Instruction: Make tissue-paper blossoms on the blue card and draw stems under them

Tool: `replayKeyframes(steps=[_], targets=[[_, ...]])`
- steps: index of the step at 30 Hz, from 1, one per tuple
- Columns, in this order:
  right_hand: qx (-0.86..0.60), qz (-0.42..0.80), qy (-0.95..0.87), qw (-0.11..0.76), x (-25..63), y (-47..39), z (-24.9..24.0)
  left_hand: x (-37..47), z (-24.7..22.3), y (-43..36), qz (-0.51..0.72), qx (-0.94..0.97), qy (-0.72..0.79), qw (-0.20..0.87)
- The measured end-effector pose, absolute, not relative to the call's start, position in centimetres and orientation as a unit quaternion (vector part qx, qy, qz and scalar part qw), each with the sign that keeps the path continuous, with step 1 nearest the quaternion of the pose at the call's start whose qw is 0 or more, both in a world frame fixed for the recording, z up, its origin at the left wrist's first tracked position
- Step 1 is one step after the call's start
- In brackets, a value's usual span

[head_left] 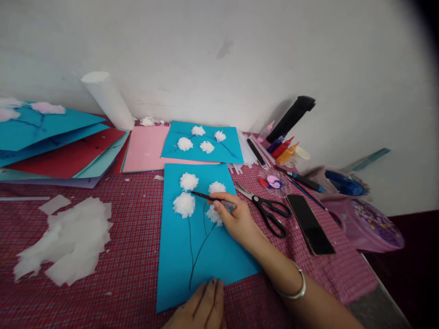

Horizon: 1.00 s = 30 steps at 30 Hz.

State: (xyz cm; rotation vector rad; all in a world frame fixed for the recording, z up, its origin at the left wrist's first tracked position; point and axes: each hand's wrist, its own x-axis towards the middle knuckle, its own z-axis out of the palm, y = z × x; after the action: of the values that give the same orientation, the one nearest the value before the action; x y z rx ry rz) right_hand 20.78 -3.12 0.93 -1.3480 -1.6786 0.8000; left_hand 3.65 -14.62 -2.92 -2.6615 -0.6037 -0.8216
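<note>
A sheet of blue paper point(174, 265) lies in front of me with white tissue flowers point(184, 204) on its upper half and thin dark drawn stems point(196, 256) below them. My right hand point(238, 219) is closed around a slim black pen point(202, 195). The pen's tip points left, at the gap between the two left flowers; whether it touches the paper I cannot tell. Part of the right-hand flowers is hidden behind my right hand. Stretched flat, the fingers of my left hand point(206, 306) rest on the sheet's bottom edge.
Black-handled scissors point(267, 208) and a phone point(310, 224) lie at right, before a pink container point(373, 228). Torn white tissue point(72, 242) is at left. Behind are another blue flower sheet point(192, 151), a white roll point(109, 100), paint tubes point(283, 148) and stacked coloured paper point(72, 157).
</note>
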Motion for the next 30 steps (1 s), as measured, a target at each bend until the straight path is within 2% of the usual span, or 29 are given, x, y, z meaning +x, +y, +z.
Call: replayKeyframes(steps=[12, 30], targets=[[-0.524, 0.312, -0.664, 0.432, 20.5, -2.95, 0.91, 3.26, -2.41, -14.7, -0.258, -0.936, -0.199, 0.136], [-0.545, 0.283, -0.678, 0.404, 20.42, -2.88, 1.04, 3.3, -2.41, -14.69, -0.25, -0.939, -0.195, 0.135]])
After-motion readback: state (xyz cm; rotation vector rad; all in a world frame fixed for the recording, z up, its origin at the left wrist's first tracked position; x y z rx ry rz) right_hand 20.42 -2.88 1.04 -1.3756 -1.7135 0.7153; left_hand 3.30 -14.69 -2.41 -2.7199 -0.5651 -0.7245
